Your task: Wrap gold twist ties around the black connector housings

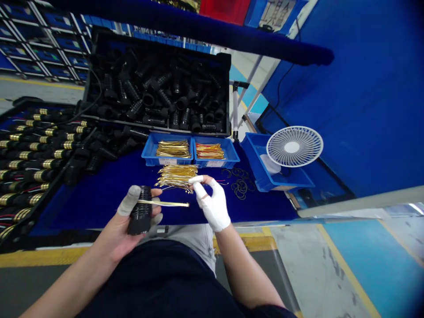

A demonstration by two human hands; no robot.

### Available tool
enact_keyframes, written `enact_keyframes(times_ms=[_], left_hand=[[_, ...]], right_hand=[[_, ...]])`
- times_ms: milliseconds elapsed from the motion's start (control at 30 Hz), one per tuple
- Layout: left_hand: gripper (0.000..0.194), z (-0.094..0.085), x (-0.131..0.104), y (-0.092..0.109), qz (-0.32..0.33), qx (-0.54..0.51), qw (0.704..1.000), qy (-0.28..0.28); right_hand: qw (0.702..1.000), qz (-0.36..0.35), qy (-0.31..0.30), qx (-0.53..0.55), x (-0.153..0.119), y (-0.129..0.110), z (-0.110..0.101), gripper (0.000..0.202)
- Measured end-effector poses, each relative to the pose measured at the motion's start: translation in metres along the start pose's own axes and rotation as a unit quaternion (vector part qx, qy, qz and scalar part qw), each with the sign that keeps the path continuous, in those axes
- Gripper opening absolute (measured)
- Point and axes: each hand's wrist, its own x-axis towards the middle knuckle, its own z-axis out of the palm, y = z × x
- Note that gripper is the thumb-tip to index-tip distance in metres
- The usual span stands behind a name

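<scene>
My left hand (127, 212), with finger covers on some fingertips, is closed around a black ribbed tube (141, 216) held nearly upright. My left thumb presses a thin gold strip (170, 203) across the tube, and its free end points right. My right hand (213, 205), in a white partly fingerless glove, is over the near right edge of a pile of gold strips (177, 175). Its thumb and fingers are bent together, and what they hold, if anything, is too small to make out. A thin red and white wire end (222, 181) shows just right of this hand.
Two blue trays (149, 160) of gold and reddish strips stand behind the pile. A large black crate (159, 126) holds many ribbed tubes. Banded tubes (24, 154) fill a rack at left. Black rings (240, 187) and a white fan (294, 146) by a blue bin (265, 183) are right.
</scene>
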Motion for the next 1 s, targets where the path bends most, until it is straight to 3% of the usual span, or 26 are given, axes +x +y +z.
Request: enact_keyframes(times_ms=[67, 133, 200, 267, 333, 500, 567, 733, 800, 900, 1000], left_hand=[[0.046, -0.003, 0.0, -0.006, -0.046, 0.005, 0.999, -0.024], [0.044, -0.007, 0.001, -0.016, -0.069, 0.028, 0.996, -0.054], [0.041, -0.012, 0.001, -0.025, -0.112, 0.071, 0.987, -0.094], [0.043, -0.017, 0.0, -0.031, -0.162, 0.104, 0.972, -0.136], [0.045, -0.021, -0.001, -0.033, -0.193, 0.111, 0.963, -0.154], [0.042, -0.02, 0.003, -0.031, -0.175, 0.097, 0.97, -0.136], [0.044, -0.02, 0.005, -0.031, -0.197, 0.107, 0.963, -0.149], [0.048, -0.027, 0.009, -0.03, -0.264, 0.105, 0.941, -0.186], [0.041, -0.026, 0.01, -0.027, -0.217, 0.069, 0.961, -0.16], [0.045, -0.016, 0.016, -0.023, -0.125, 0.031, 0.983, -0.133], [0.047, -0.003, 0.025, -0.019, -0.113, 0.033, 0.983, -0.143]], right_hand=[[0.992, -0.078, -0.092, -0.025, 0.002, -0.005, -0.004, 0.038], [0.964, -0.156, -0.214, -0.028, 0.0, -0.01, -0.003, 0.051], [0.936, -0.208, -0.281, -0.036, -0.005, -0.014, 0.002, 0.032], [0.93, -0.224, -0.284, -0.059, -0.011, -0.016, 0.006, 0.017], [0.934, -0.228, -0.261, -0.082, -0.015, -0.019, 0.007, 0.018], [0.918, -0.24, -0.298, -0.098, -0.016, -0.031, 0.001, 0.018], [0.913, -0.244, -0.309, -0.107, -0.016, -0.032, 0.0, 0.018], [0.93, -0.215, -0.282, -0.094, -0.015, -0.022, 0.005, 0.024], [0.944, -0.192, -0.254, -0.084, -0.017, -0.018, 0.008, 0.023], [0.978, -0.126, -0.14, -0.087, -0.019, -0.015, 0.013, 0.02], [0.989, -0.078, -0.037, -0.118, -0.02, -0.011, 0.018, 0.018]])
